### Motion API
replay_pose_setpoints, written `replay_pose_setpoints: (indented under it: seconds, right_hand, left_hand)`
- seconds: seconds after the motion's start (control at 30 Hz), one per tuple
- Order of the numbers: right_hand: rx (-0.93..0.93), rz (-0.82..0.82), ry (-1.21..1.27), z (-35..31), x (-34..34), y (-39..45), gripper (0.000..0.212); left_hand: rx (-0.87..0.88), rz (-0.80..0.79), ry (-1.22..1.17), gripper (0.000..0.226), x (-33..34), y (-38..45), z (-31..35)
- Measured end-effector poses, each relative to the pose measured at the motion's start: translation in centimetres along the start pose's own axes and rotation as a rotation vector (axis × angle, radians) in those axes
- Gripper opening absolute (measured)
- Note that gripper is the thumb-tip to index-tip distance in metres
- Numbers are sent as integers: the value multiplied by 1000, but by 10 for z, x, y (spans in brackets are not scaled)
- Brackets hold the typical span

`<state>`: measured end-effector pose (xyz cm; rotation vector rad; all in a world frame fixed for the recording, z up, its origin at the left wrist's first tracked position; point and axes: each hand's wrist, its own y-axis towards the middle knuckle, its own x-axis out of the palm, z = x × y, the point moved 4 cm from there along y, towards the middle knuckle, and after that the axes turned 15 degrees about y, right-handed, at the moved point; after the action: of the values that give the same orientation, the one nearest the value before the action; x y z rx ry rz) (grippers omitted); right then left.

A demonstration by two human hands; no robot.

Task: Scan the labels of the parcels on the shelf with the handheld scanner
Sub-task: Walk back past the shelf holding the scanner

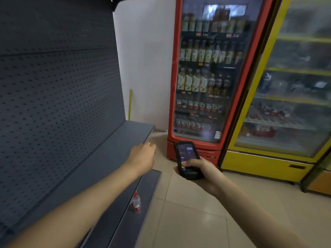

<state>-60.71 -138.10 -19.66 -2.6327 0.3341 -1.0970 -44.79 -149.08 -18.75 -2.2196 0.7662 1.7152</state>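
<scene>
Red fridge (211, 72) price tags, "5.00"

Room dim overall. Red cooler (206, 77) at one o'clock soft with motion blur, a bright glare patch low on its glass. Yellow cooler (290, 86) at three o'clock hazy with reflections. Wide-angle bending tilts both cabinets. Floor tiles (193, 217) evenly lit, shadows faint.

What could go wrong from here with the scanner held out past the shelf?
No parcels show on the shelf, so nothing may get scanned. The handheld scanner, gripped by the right hand, points toward the red drinks fridge and might read a bottle label. The left hand, reaching along the shelf edge, could knock the small bottle below.
</scene>
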Motion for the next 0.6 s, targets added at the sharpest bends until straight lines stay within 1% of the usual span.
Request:
replay_pose_setpoints:
  seconds: [0.27,0.43,0.6]
  right_hand:
    - [37,-7,-35,-53,12,145,44]
    - [84,-10,-52,-82,10,222,44]
    - [155,-21,-74,-115,-4,319,48]
  left_hand:
    - [-28,-50,30,21,39,147,-41]
    - [-53,-75,58,31,62,225,-55]
    - [-122,-126,46,29,88,304,-61]
